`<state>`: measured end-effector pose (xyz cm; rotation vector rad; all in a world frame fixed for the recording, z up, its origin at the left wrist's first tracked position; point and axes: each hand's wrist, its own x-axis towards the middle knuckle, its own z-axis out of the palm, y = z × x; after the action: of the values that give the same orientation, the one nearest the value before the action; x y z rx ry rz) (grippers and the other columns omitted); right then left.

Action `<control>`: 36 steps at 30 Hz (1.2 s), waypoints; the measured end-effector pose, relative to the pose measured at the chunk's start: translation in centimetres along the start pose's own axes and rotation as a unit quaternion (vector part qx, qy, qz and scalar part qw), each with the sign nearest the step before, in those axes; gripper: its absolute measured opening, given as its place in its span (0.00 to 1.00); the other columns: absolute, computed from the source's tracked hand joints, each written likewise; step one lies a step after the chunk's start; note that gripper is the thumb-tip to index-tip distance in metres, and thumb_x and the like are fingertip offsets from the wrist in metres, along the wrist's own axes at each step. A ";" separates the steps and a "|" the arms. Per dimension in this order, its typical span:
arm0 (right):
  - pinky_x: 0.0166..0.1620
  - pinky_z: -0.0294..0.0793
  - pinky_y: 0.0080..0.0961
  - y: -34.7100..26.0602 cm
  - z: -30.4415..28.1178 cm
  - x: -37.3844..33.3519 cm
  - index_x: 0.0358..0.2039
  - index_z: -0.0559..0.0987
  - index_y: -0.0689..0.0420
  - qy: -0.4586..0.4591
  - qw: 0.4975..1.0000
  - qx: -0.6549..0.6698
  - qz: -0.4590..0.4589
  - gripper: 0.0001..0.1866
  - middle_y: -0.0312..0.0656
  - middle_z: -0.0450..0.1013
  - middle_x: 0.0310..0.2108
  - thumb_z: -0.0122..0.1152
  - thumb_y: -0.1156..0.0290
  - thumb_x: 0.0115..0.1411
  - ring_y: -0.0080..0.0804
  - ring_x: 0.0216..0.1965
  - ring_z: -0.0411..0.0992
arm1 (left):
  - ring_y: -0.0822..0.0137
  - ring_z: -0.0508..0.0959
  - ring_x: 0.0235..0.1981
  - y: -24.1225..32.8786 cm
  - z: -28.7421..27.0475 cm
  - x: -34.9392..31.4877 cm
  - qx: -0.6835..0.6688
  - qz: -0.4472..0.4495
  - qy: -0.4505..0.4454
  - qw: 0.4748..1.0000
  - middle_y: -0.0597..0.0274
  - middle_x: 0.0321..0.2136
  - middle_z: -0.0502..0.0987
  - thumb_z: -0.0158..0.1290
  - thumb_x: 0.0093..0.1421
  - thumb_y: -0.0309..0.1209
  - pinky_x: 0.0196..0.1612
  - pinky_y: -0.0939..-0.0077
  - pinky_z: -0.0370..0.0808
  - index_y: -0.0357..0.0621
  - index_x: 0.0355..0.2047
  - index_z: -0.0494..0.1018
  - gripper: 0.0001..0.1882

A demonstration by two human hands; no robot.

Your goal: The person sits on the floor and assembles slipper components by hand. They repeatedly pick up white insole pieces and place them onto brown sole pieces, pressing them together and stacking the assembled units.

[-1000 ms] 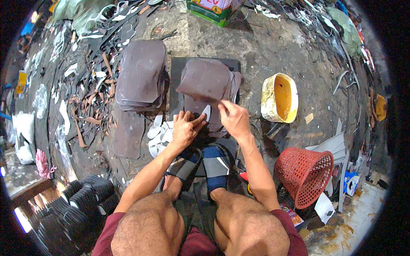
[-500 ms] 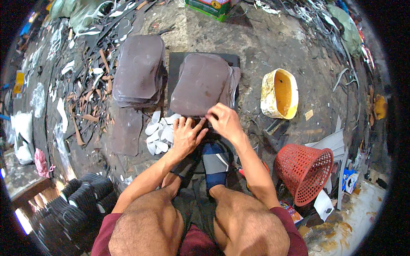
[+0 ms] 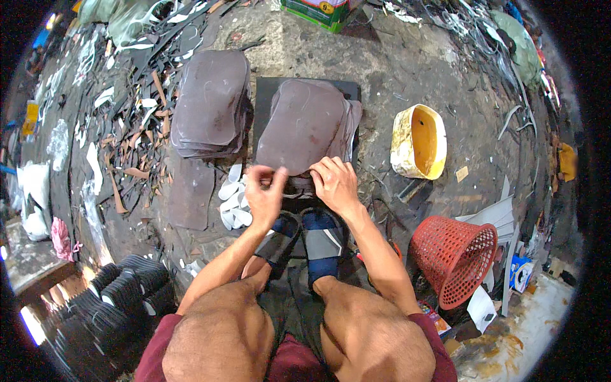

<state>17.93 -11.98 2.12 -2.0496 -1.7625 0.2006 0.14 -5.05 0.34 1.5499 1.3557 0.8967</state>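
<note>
In front of my feet a pile of brown rubbery sheets (image 3: 302,124) lies on a black board (image 3: 264,95), its top sheet askew over those below. My right hand (image 3: 335,184) has its fingers curled on the near right edge of the top brown sheet, pinching it. By the near left corner is my left hand (image 3: 264,197), slightly blurred, its thumb apart from its bent fingers and nothing visible between them. White sole-shaped pieces (image 3: 234,207) lie heaped beside it, partly hidden by that hand. A taller stack of similar brown sheets (image 3: 210,102) stands to the left.
A white and yellow cut-down container (image 3: 398,153) stands at the right, and a red perforated basket (image 3: 439,254) lies tipped nearer me. Offcuts (image 3: 137,143) litter the floor on the left. Stacked black soles (image 3: 121,312) fill the lower left. A green box (image 3: 331,19) sits at the far edge.
My left hand has lifted from the near edge of the sheets and shifted left, over the white pieces. The right hand has moved slightly right along the edge.
</note>
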 end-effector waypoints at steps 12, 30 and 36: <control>0.51 0.70 0.36 0.9 -1.9 1.8 0.48 0.87 0.47 0.045 0.958 0.261 0.105 0.16 0.40 0.79 0.38 0.64 0.55 0.65 0.40 0.43 0.75 | 0.64 0.81 0.46 1.8 -1.0 5.7 -0.147 -0.001 -0.070 0.987 0.56 0.48 0.81 0.62 0.58 0.22 0.51 0.70 0.77 0.37 0.54 0.74 0.22; 0.40 0.77 0.45 5.1 1.4 5.7 0.34 0.79 0.51 0.095 0.992 0.002 0.082 0.07 0.46 0.78 0.34 0.55 0.64 0.66 0.49 0.36 0.79 | 0.52 0.79 0.50 -1.2 -7.7 6.9 0.100 0.175 0.048 0.978 0.49 0.49 0.80 0.64 0.57 0.26 0.56 0.61 0.74 0.37 0.58 0.73 0.28; 0.40 0.77 0.46 4.0 -16.4 14.5 0.40 0.79 0.54 0.320 0.947 0.005 0.020 0.08 0.47 0.81 0.34 0.55 0.65 0.70 0.56 0.34 0.78 | 0.49 0.79 0.43 -4.0 -5.5 2.9 0.206 0.228 -0.150 0.940 0.52 0.40 0.80 0.60 0.55 0.20 0.47 0.58 0.76 0.40 0.53 0.77 0.23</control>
<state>30.43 -1.97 17.64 -1.8521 -1.3067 -0.4043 -5.93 -1.26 -1.49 2.2849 1.0161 0.6219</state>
